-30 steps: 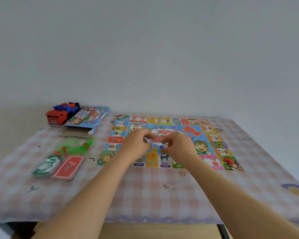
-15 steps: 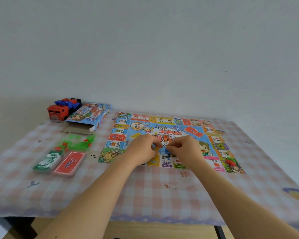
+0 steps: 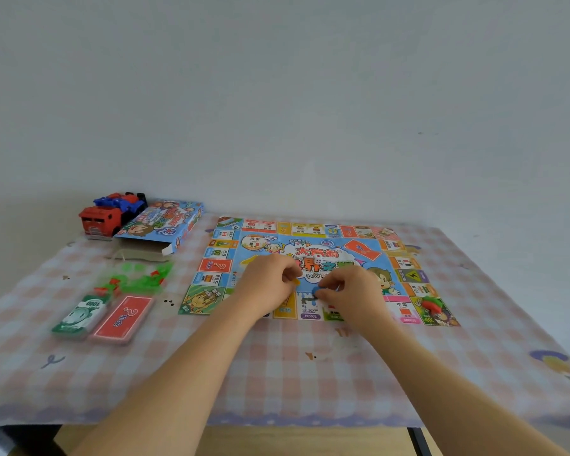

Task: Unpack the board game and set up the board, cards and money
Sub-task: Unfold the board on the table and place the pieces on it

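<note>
Pinching over the board (image 3: pixel 216 266), near edge: left grip (image 3: pixel 267 286) on yellow token (image 3: pixel 296 282), right grip (image 3: pixel 351 292) on blue token (image 3: pixel 315 290).

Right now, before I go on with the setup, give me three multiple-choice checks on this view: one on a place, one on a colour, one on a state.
1. Where does the red card deck lie?
A. on the floor
B. on the tablecloth left of the board, beside the green money stack
C. on top of the board

2. What colour is the small piece that the right hand pinches?
A. blue
B. white
C. black

3. How is the board?
A. folded shut
B. unfolded flat
C. standing on edge

Answers:
1 B: the deck lies next to the money stack, off the board's left edge.
2 A: blue shows in the hand's pinch.
3 B: its squares lie open on the tablecloth.
</note>
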{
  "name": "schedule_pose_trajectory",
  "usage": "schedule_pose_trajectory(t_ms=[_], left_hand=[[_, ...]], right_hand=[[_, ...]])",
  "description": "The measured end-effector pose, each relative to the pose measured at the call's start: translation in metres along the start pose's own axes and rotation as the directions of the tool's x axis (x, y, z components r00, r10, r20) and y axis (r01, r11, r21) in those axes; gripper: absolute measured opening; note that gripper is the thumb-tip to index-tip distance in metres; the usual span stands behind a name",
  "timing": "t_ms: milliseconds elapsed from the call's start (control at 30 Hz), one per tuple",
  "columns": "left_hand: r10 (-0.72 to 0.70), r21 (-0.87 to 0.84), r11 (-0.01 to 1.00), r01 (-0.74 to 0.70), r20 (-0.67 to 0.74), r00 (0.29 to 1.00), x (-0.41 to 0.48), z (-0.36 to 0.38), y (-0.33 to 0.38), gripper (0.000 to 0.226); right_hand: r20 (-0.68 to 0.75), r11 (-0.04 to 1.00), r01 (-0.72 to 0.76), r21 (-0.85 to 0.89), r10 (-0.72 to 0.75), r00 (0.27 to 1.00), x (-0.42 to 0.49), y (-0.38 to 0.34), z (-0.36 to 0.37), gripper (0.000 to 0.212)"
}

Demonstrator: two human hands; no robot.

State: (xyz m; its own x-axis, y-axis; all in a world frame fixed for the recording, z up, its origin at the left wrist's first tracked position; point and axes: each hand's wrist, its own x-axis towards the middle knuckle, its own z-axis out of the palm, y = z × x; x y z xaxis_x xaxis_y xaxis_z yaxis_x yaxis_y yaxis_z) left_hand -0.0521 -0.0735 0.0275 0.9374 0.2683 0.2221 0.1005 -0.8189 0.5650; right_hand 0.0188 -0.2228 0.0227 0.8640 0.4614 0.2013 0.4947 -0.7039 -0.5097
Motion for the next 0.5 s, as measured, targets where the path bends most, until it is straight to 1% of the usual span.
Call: schedule_pose_trajectory(t_ms=[133, 267, 333, 500], left_hand=[[0.021, -0.053, 0.998, -0.023, -0.029, 0.999, 0.003, 0.005, 0.008, 0.024], [0.051, -0.088, 0.995, -0.051, -0.008, 0.999, 0.005, 0.017, 0.024, 0.022], [0.084, -0.097, 0.992, -0.084, -0.005, 0.996, 0.006, 0.025, 0.035, 0.021], [0.121, -0.133, 0.984, -0.119, 0.009, 0.993, 0.009, 0.040, 0.054, 0.021]], right_hand=[[-0.121, 0.999, -0.048, 0.025, 0.051, 0.991, -0.008, 0.017, -0.010, 0.014], [-0.271, 0.991, -0.130, 0.043, 0.137, 0.953, -0.021, 0.047, -0.029, 0.011], [-0.309, 0.982, -0.179, 0.053, 0.186, 0.933, -0.028, 0.066, -0.041, 0.011], [-0.337, 0.970, -0.242, 0.037, 0.240, 0.910, -0.043, 0.093, -0.065, 0.010]])
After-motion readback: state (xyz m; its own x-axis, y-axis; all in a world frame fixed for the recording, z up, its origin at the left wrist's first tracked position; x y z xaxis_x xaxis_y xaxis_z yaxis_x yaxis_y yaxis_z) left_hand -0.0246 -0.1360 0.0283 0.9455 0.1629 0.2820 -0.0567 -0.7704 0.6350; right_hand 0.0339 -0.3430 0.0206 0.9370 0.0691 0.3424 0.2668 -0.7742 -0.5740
